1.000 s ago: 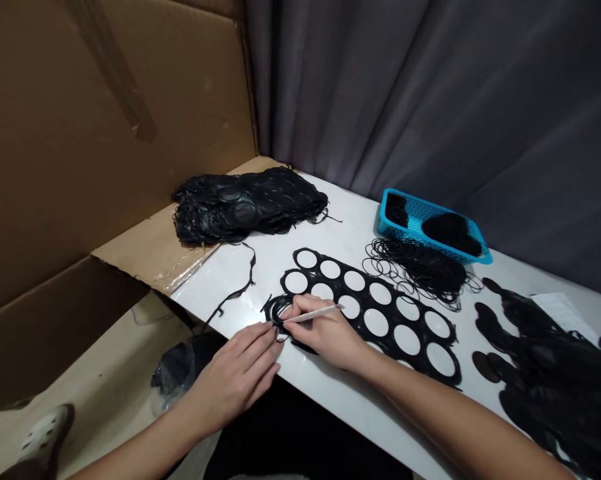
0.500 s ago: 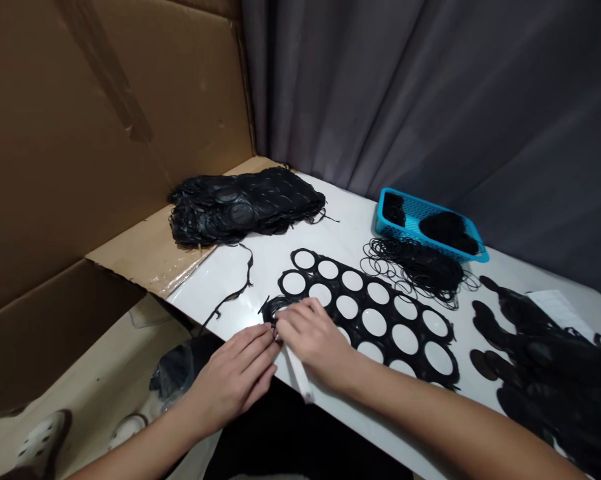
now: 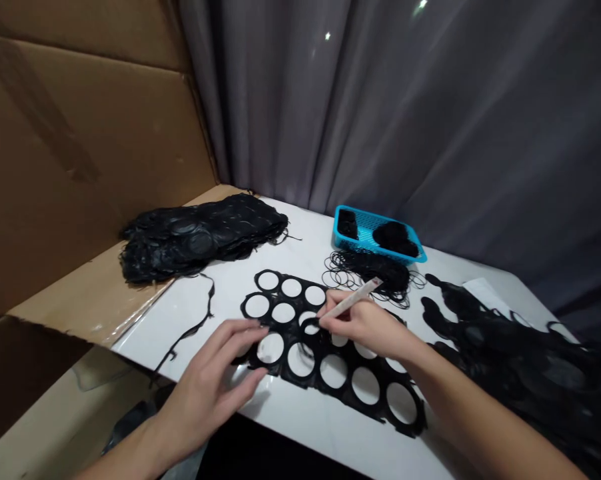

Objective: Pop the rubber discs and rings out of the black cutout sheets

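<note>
A black rubber-like sheet [image 3: 292, 328] punched with several rows of round holes lies on the white table in the head view. My right hand [image 3: 363, 325] is closed over the middle of the sheet. It pinches a slim white stick-like tool [image 3: 354, 297], whose rear end points up and right; its working tip is hidden. Just by those fingertips a thin black ring [image 3: 309, 323] shows at one of the holes. My left hand [image 3: 220, 370] is open, thumb and fingers apart, over the sheet's left end, with the fingertips at its edge.
A thick stack of black sheets [image 3: 205, 233] lies at the back left, beside a cardboard wall [image 3: 95, 120]. Loose black rings [image 3: 370, 270] lie before a blue basket [image 3: 365, 233] holding more black pieces. Black scraps [image 3: 520, 360] cover the right side. A black strip [image 3: 195, 327] lies at left.
My hands have parted. The right hand moved right over the sheet, and its white tool now points upward instead of down. My left hand has opened at the sheet's left end. The view has shifted.
</note>
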Demonstrator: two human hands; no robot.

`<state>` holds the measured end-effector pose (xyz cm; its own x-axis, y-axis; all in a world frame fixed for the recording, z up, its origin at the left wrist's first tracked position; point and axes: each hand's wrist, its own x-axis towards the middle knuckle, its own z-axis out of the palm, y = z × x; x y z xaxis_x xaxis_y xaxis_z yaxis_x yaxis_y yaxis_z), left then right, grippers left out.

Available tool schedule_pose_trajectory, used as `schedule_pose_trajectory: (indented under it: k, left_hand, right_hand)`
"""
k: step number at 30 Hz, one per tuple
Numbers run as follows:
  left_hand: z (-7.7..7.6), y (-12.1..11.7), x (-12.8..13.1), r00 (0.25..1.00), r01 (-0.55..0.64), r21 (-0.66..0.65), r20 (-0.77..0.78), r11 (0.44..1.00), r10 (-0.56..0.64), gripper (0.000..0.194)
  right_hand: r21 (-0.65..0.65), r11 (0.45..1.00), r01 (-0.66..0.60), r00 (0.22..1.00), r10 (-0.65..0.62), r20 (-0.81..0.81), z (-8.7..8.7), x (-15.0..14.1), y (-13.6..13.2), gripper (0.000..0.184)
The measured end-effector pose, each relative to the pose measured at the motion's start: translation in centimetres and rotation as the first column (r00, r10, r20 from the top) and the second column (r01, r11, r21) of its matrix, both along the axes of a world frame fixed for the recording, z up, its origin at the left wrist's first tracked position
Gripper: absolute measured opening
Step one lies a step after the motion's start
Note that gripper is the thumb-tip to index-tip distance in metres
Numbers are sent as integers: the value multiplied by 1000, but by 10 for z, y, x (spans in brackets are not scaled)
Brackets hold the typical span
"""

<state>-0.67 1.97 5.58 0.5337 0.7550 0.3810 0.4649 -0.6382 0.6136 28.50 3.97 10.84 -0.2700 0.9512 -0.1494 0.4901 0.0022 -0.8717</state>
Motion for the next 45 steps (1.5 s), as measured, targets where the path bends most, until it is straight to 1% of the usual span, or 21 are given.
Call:
schedule_pose_trajectory:
  k: [1, 2, 3, 4, 5, 6, 7, 8, 10, 11, 13, 16, 19, 22, 24, 29, 32, 36, 40, 43, 45]
  left_hand:
    - [10, 8, 16, 999, 51, -102, 21, 994, -49, 55]
    - [19, 15, 33, 993, 114, -205, 55, 972, -105, 66]
    - [27, 23, 51, 980, 200, -316, 87, 928, -181, 74]
    - [33, 30, 70, 951, 310, -427, 144, 849, -274, 79]
    - [37, 37, 88, 908, 419, -527, 232, 739, -350, 79]
    - [38, 43, 105, 862, 506, -597, 326, 623, -388, 75]
    - [39, 49, 120, 833, 552, -646, 389, 527, -394, 66]
    - [37, 54, 134, 818, 571, -681, 426, 458, -387, 53]
    - [33, 62, 156, 831, 545, -750, 428, 375, -354, 33]
    - [30, 65, 164, 844, 523, -782, 419, 339, -334, 30]
    - [24, 69, 175, 867, 482, -841, 419, 247, -268, 33]
    - [19, 71, 182, 884, 462, -880, 449, 107, -128, 33]
    - [19, 71, 182, 880, 474, -880, 474, 5, -13, 28]
    - [23, 71, 181, 876, 481, -875, 476, -52, 81, 24]
    - [26, 70, 179, 869, 489, -868, 478, -84, 123, 24]
    - [29, 72, 176, 856, 516, -835, 492, -192, 160, 34]
    - [29, 73, 173, 850, 526, -822, 503, -218, 155, 39]
    - [29, 74, 171, 855, 519, -827, 500, -214, 141, 41]
    - [29, 74, 169, 859, 511, -838, 495, -190, 127, 44]
    - [28, 72, 170, 861, 509, -850, 502, -133, 83, 42]
    - [25, 69, 171, 868, 497, -865, 495, -67, 36, 41]
  right_hand:
    - [-77, 997, -10, 996, 3, -86, 0, 1, -9, 21]
    - [-135, 991, -14, 984, -11, -180, 0, 2, -16, 22]
    - [-172, 985, -7, 962, -40, -271, 0, 5, -22, 24]
    - [-193, 981, 10, 932, -79, -353, -1, 9, -27, 27]
    - [-207, 978, 42, 899, -127, -420, -3, 15, -32, 29]
    - [-216, 973, 84, 861, -180, -476, -5, 22, -35, 32]
    - [-227, 965, 129, 819, -233, -525, -8, 30, -39, 34]
    - [-244, 955, 167, 771, -281, -572, -12, 39, -42, 36]
    - [-299, 928, 221, 667, -368, -648, -20, 56, -48, 40]
    - [-331, 913, 237, 618, -405, -674, -24, 63, -51, 41]
    - [-389, 889, 242, 539, -456, -708, -33, 75, -55, 42]
    - [-432, 877, 210, 460, -479, -748, -41, 83, -60, 38]
    - [-470, 860, 199, 389, -509, -767, -42, 85, -62, 34]
    - [-535, 819, 207, 328, -573, -751, -39, 84, -63, 32]
    - [-557, 803, 210, 302, -595, -745, -37, 84, -63, 30]
    - [-579, 789, 204, 268, -614, -742, -37, 85, -64, 24]
    - [-600, 773, 205, 255, -634, -730, -38, 85, -63, 25]
    - [-616, 761, 205, 267, -649, -713, -37, 84, -63, 27]
    - [-599, 777, 191, 285, -628, -724, -36, 84, -64, 28]
    - [-583, 790, 191, 294, -613, -733, -38, 84, -64, 27]
    - [-570, 796, 202, 302, -605, -737, -41, 82, -65, 26]
